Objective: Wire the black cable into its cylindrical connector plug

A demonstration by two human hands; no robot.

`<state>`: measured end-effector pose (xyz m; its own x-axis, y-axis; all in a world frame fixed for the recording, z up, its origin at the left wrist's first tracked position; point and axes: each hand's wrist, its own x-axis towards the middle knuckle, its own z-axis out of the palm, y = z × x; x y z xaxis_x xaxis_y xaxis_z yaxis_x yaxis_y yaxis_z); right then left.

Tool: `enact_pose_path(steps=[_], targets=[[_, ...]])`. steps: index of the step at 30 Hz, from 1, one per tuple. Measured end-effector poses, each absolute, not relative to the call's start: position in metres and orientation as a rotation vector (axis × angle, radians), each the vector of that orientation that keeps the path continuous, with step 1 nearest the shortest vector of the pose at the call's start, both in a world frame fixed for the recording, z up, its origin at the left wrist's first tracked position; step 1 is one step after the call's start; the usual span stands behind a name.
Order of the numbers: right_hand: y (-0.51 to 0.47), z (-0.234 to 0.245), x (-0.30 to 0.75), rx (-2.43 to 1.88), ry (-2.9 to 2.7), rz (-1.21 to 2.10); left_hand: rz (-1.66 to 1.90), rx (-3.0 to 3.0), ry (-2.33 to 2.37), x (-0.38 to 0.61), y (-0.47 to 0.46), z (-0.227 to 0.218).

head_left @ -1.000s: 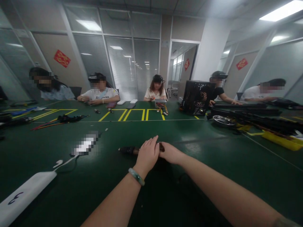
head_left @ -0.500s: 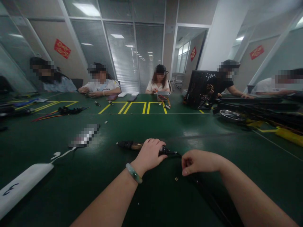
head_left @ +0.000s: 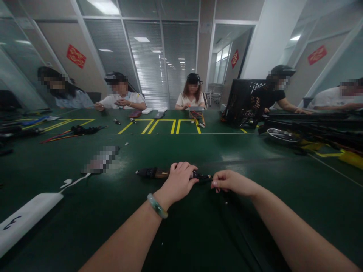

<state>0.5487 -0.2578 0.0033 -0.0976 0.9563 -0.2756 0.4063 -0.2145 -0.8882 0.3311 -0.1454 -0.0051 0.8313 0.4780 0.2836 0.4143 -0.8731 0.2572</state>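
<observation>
A dark electric screwdriver (head_left: 161, 173) with a brownish middle lies across the green table, its tip to the left. My left hand (head_left: 183, 176), a jade-green bangle at its wrist, is wrapped over the screwdriver's body. At the tail end, my right hand (head_left: 224, 181) has thumb and fingers pinched together. What it pinches is hidden or too small to name. A black cable (head_left: 241, 226) runs from under the right hand toward me.
On the left are a white power strip (head_left: 31, 219) and a blurred-out phone-like device (head_left: 102, 159) on a white cable. A black computer case (head_left: 241, 102) stands back right, near black parts with a round metal piece (head_left: 283, 135). Several people sit opposite.
My right hand has shifted left to the screwdriver's tail and its fingers have closed. A small brass-coloured piece on the table below is no longer visible. My left hand stays on the screwdriver.
</observation>
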Motion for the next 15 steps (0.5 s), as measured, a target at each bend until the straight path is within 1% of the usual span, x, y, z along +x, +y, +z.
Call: enact_pose_path(steps=[3,5,11,15], targets=[[-0.252,-0.004,0.550,-1.669,-1.313,1.082,0.573,2.810,0.745,0.332,-0.139,-0.006],[-0.250,-0.006,0.551,-1.697,-1.272,0.999,0.588,2.796,0.779,0.330,-0.136,-0.006],[-0.250,-0.011,0.556,-1.878,-1.342,0.872,0.670,2.761,0.751,0.328,-0.140,-0.003],[-0.249,-0.010,0.556,-1.873,-1.361,0.839,0.556,2.762,0.801,0.333,-0.151,-0.001]])
